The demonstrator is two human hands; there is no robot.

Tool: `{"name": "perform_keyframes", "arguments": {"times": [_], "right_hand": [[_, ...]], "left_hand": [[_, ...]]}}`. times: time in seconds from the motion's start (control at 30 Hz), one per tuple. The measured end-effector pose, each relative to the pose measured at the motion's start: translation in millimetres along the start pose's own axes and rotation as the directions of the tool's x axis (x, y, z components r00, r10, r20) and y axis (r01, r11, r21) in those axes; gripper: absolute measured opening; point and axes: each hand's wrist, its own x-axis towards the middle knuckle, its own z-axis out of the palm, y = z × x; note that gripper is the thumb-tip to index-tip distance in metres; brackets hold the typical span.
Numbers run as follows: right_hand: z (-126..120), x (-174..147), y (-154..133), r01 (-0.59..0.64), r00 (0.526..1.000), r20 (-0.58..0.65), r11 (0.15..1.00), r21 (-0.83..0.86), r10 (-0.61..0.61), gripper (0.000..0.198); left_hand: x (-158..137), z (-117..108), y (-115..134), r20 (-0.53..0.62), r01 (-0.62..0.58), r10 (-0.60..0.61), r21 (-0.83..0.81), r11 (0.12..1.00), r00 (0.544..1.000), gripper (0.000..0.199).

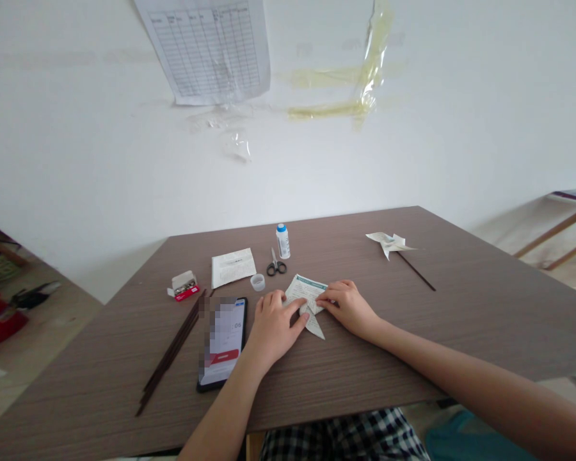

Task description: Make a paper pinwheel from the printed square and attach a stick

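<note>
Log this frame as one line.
left hand: pressing folded paper | right hand: pressing same paper | table: phone, sticks, scissors, glue bottle, pinwheel

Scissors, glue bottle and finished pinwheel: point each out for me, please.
scissors [276, 264], head view, on the crossing above the black handles.
glue bottle [283, 242], head view, on the white body.
finished pinwheel [389, 242], head view, on the folded paper head.

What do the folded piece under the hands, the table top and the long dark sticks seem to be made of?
Folded piece: thin printed paper, matt; it shows text and sharp creases.
Table top: probably wood-look laminate, smooth with an even streaked grain.
Dark sticks: thin, straight, dark brown; possibly wood or bamboo, too small to tell.
</note>
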Motion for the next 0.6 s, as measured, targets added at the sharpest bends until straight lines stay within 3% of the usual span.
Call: {"name": "perform_keyframes", "arguments": {"times": [0.23, 0.6], "right_hand": [[-7, 0, -12, -0.019, 1.000, 0.019, 0.999, -0.032, 0.020, 0.019], [-8, -5, -20, 0.119, 0.992, 0.056, 0.987, -0.108, -0.113, 0.028]], "left_hand": [[0, 0, 2, 0.008, 0.003, -0.003, 0.030, 1.000, 1.000, 0.036], [1, -2, 4, 0.032, 0.003, -0.004, 0.040, 0.999, 0.999, 0.038]]}}
